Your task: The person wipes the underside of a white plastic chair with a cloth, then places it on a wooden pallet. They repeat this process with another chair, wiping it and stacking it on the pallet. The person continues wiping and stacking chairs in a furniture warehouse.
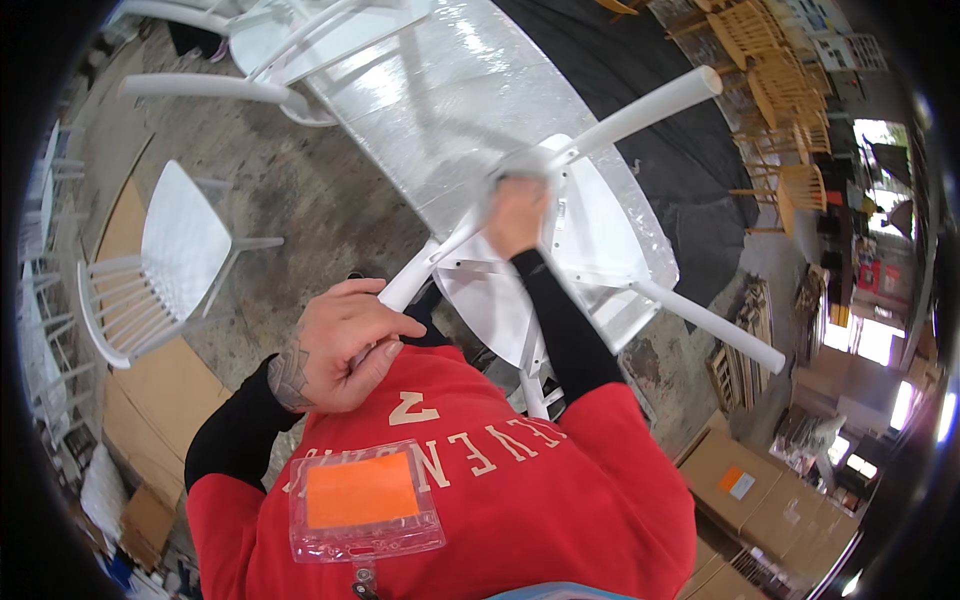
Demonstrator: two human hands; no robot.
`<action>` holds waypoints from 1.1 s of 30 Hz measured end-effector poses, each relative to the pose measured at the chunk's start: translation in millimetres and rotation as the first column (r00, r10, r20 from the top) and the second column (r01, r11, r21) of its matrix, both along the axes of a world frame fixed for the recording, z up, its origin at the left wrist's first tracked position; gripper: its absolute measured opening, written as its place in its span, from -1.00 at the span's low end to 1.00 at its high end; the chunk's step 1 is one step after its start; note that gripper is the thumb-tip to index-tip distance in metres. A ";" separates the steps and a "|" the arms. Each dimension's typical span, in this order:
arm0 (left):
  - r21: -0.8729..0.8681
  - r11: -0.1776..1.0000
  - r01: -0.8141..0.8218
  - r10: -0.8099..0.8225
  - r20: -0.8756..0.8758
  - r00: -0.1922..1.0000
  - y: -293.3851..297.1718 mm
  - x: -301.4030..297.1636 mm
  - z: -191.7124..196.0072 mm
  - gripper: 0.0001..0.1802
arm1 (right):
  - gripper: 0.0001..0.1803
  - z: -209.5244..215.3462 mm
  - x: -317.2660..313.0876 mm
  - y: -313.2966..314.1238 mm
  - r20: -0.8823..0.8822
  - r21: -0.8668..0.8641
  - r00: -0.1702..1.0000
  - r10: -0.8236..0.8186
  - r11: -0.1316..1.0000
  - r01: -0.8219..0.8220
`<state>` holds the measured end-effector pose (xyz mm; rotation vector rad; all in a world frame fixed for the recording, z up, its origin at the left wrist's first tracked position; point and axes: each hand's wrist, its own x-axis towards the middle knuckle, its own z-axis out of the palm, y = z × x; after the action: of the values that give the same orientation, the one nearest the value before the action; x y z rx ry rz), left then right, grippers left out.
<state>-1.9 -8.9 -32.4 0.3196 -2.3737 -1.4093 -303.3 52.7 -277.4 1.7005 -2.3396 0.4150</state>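
Observation:
A white wooden chair [600, 235] lies upside down, its seat's underside toward me and its legs splayed up and outward. My left hand [345, 345] is closed round the end of the chair leg [410, 280] nearest me. Over the seat's underside, where a leg meets a rail, my right hand [515, 215] is closed and smeared by motion. A greyish blur shows at its fingers; I cannot make out what it is.
The chair rests on a long table [480, 75] wrapped in shiny clear film. Another white chair [185, 235] stands on the floor at left. More white chair parts [210, 85] are at upper left. Wooden chairs [790, 190] and cardboard boxes [745, 475] line the right side.

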 end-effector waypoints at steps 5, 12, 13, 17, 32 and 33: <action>0.059 0.998 0.032 -0.035 0.053 0.998 -3.3 6.1 -2.0 -0.78 | -0.53 49.8 71.7 25.5 0.339 -0.153 0.897 0.286 0.957 -0.247; -0.012 0.976 0.215 -0.214 0.058 0.975 -8.7 -4.0 5.0 -0.78 | -0.62 34.1 -7.7 121.9 -0.003 0.019 0.993 0.121 0.993 -0.121; -0.027 0.974 0.225 -0.224 0.055 0.973 -7.9 -4.1 3.5 -0.78 | -0.61 33.3 -16.7 157.6 -0.046 0.051 0.995 0.092 0.995 -0.089; -0.017 0.943 0.331 -0.330 0.051 0.943 -10.5 -9.1 3.8 -0.77 | -0.59 84.9 -42.3 272.3 0.015 0.456 0.999 -0.047 0.889 0.035; 0.217 0.967 -0.137 0.059 0.329 0.942 17.2 11.8 6.7 -0.78 | -0.38 21.9 -4.6 356.9 0.393 0.153 0.699 -0.598 0.792 0.592; 0.212 0.967 -0.144 0.068 0.332 0.941 18.3 11.7 6.5 -0.78 | -0.38 17.8 17.6 376.6 0.525 0.181 0.613 -0.590 0.781 0.597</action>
<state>9.9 9.4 -26.0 0.7859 -2.3911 -1.6966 -285.7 429.3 -259.7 0.7129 -3.1082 0.8730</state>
